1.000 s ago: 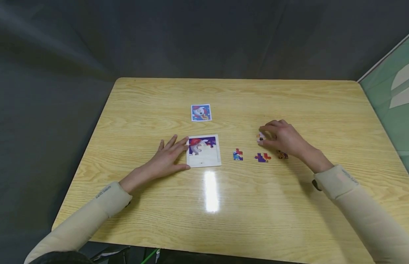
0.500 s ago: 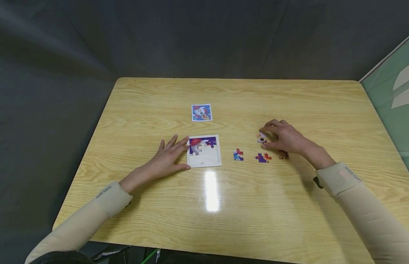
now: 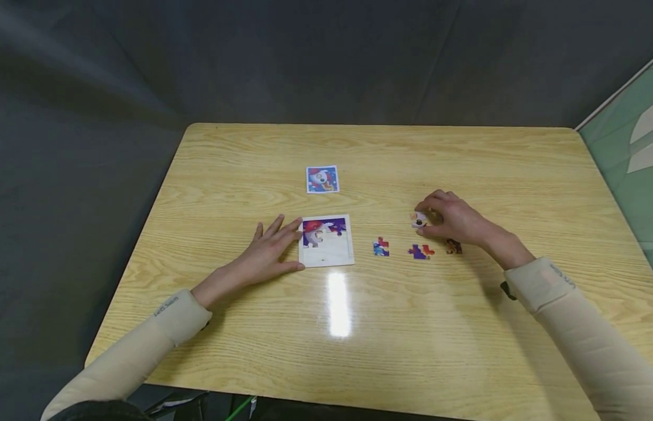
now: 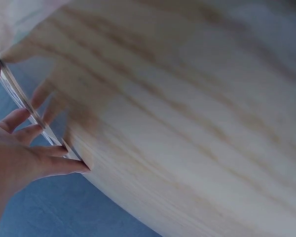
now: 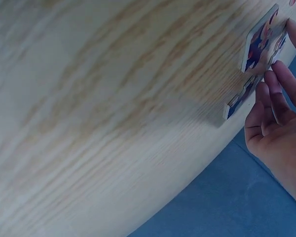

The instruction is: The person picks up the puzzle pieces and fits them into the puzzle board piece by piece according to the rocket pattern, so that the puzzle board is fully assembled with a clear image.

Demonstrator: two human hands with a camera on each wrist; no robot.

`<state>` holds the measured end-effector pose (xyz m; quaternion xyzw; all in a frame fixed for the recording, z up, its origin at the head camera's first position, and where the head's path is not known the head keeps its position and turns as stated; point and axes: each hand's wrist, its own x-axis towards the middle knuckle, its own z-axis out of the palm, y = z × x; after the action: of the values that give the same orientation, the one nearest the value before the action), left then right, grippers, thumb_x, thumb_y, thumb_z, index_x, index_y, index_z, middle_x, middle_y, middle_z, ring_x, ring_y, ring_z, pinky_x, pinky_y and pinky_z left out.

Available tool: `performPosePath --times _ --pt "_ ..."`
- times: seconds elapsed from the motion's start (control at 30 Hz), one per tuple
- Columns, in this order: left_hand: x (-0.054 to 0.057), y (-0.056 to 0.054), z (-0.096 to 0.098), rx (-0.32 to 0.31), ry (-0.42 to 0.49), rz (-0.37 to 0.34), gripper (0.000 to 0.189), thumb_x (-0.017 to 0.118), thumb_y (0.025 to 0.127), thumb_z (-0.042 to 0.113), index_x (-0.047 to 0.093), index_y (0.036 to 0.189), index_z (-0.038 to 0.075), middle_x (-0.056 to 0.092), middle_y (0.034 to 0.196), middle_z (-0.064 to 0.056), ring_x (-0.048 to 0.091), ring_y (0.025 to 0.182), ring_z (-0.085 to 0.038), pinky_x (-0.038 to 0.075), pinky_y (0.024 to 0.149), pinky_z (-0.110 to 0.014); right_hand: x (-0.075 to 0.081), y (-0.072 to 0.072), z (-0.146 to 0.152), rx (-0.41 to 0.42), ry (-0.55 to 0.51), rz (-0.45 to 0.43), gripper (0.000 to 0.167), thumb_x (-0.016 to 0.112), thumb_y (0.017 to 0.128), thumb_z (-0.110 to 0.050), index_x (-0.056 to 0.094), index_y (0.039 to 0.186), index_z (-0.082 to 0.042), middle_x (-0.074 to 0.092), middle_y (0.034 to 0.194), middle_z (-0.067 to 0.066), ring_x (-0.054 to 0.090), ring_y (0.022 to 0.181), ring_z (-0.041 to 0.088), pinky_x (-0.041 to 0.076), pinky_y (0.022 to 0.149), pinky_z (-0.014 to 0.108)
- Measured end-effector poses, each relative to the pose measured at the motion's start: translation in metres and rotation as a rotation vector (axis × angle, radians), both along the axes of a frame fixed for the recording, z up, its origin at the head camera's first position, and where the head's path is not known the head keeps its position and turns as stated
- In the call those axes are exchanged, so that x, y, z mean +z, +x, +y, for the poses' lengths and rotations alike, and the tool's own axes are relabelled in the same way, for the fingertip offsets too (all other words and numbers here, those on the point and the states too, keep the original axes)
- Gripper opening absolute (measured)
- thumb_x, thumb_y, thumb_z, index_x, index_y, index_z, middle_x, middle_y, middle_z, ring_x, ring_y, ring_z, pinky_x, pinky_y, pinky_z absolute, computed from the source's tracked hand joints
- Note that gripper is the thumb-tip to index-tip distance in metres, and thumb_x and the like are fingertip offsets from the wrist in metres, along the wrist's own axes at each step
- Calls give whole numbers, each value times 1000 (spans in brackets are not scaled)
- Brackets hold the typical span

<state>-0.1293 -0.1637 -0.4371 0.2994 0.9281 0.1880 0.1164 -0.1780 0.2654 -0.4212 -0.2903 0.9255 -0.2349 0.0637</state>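
In the head view my left hand (image 3: 265, 254) lies flat with fingers spread, fingertips and thumb touching the left edge of a white puzzle tray (image 3: 326, 257). Joined puzzle pieces (image 3: 312, 234) with a red and white picture fill the upper part of this tray. To the right, my right hand (image 3: 455, 221) holds a white jigsaw piece (image 3: 418, 220) between thumb and forefinger, low over the table. Just below it lies a purple and red piece (image 3: 421, 252), and a dark brown piece (image 3: 453, 247) sits under the wrist side of the hand.
A blue and red piece (image 3: 381, 247) lies between the tray and my right hand. Behind the tray is a small square picture card (image 3: 322, 179) of a white cartoon character. The wooden table (image 3: 253, 333) ends at a dark curtain (image 3: 326, 64) at the back.
The right thumb has shifted slightly toward me, so more of the white piece shows between the fingers. My left hand and the tray have stayed in place.
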Motion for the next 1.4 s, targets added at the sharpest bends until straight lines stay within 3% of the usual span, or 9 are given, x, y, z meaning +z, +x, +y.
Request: performPosePath --times 0.53,0.87,1.13,1.4 --pt "-1 1 0 1 -12 3 70 61 90 52 44 143 11 17 160 -4 5 146 -37 2 109 -70 -3 2 -2 1 15 16 40 77 82 -18 64 113 4 63 98 12 54 91 26 45 79 42" --pt "-1 1 1 -1 -14 -1 70 61 90 52 44 143 11 16 160 -3 5 146 -37 2 109 -69 -3 3 -7 -17 39 91 40 81 76 -17 67 108 1 65 97 9 55 90 23 49 78 41" --pt "0 1 1 1 -8 -7 70 62 90 51 44 143 11 16 160 -3 4 146 -36 1 109 -68 3 2 -22 44 -55 186 42 82 73 -11 67 108 6 67 98 14 58 90 26 49 79 43" --pt "1 1 0 2 -19 3 70 62 90 51 44 143 10 16 160 -4 5 146 -37 2 109 -69 13 -1 -58 9 -78 99 43 78 76 -14 65 112 6 65 102 15 55 96 28 50 82 44"
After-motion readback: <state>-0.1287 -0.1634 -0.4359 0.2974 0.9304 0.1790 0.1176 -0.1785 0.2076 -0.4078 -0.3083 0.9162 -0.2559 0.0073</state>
